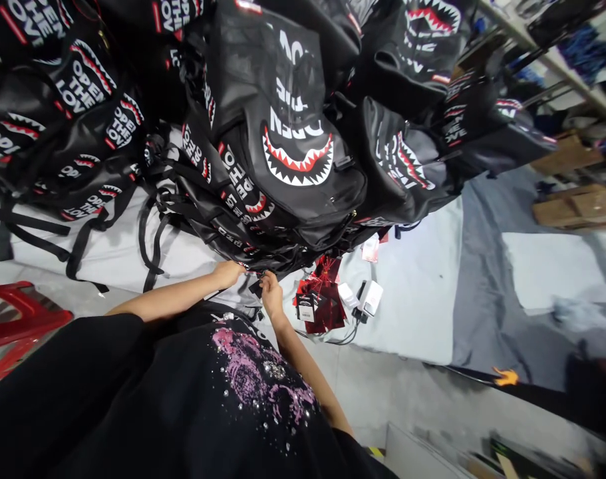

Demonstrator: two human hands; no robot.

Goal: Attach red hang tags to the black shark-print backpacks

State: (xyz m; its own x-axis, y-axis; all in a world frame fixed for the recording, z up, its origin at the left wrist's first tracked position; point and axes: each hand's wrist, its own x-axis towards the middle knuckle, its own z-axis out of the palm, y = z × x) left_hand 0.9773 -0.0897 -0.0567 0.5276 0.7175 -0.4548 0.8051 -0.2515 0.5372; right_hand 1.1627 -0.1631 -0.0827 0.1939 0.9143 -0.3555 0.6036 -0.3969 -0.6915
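My left hand pinches the black bag's near edge, my right hand curls in, hold unclear; light, even tension seems best.

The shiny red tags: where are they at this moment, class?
In the head view, the shiny red tags lie on the pale tabletop, just right of the right hand and left of a white block.

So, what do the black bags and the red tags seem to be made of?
The black bags: probably smooth faux leather, semi-gloss, judging by soft folds and broad highlights; possibly real leather. The red tags: likely coated card, glossy, since they look flat and shiny.
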